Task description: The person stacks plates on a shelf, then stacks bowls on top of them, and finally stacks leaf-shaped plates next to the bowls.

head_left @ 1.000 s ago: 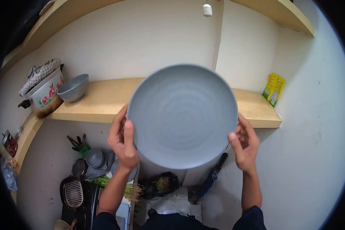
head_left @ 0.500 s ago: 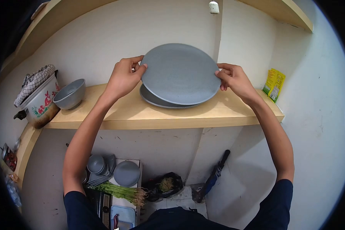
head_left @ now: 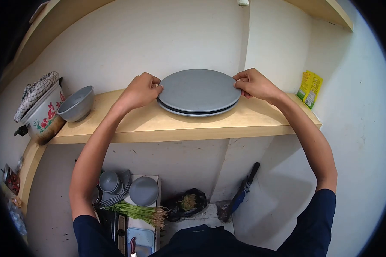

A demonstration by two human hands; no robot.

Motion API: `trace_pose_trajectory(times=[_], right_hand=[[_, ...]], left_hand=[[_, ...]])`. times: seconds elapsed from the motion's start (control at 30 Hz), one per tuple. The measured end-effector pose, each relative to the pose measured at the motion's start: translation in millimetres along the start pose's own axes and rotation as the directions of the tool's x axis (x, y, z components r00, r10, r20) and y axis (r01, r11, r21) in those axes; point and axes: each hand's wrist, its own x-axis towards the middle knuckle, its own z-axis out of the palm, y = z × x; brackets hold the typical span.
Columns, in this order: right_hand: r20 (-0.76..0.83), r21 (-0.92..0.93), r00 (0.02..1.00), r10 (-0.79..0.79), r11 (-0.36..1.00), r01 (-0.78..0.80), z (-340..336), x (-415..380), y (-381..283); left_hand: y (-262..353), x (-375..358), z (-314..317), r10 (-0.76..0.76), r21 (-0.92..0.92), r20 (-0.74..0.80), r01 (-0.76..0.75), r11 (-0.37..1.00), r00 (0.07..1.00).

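A round grey plate (head_left: 199, 89) is held level by its rim, directly over a second grey plate (head_left: 197, 114) on the wooden shelf. Only the front edge of the lower plate shows, with a narrow dark gap between the two. At the left rim, my left hand (head_left: 142, 89) pinches the upper plate between thumb and fingers. My right hand (head_left: 255, 85) grips the opposite rim the same way.
On the wooden shelf (head_left: 137, 135) stand a grey bowl (head_left: 77, 105), a floral pot (head_left: 45, 115) with a checked cloth (head_left: 37, 92), and yellow packets (head_left: 309, 89). Below are green vegetables (head_left: 137, 212), stacked dishes (head_left: 109, 182), a knife (head_left: 133, 246) and an umbrella (head_left: 243, 192).
Both hands have lowered the upper plate toward the lower one. It was tilted up facing me and now lies nearly flat, lined up over the other plate.
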Motion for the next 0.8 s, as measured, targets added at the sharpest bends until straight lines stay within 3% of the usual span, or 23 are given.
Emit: trace_pose_trajectory(times=[0.3,0.4,0.5,0.6,0.8], right_hand=[[0.088,-0.106,0.996,0.025,0.994,-0.015,0.9,-5.5,-1.2],[0.065,-0.096,0.998,-0.011,0.995,0.017,3.0,-6.5,5.0],[-0.045,-0.286,0.998,-0.035,0.958,0.021,4.0,-19.6,-2.2],[-0.113,-0.303,0.978,-0.175,0.943,0.134,5.7,-36.9,0.3],[0.028,-0.283,0.978,-0.205,0.937,0.205,4.9,-49.5,6.7]], left_hand=[[0.1,1.7,-1.2,-0.018,0.075,0.046,0.015,0.997,0.999],[11.4,-4.8,-4.9,-0.074,0.155,0.113,0.056,0.986,0.991],[10.7,-11.3,-1.7,-0.096,0.128,0.079,0.085,0.988,0.992],[20.2,-29.5,-6.0,-0.166,0.017,0.022,0.166,0.986,0.986],[3.6,-46.9,-4.3,0.074,0.033,0.068,-0.077,0.997,0.995]])
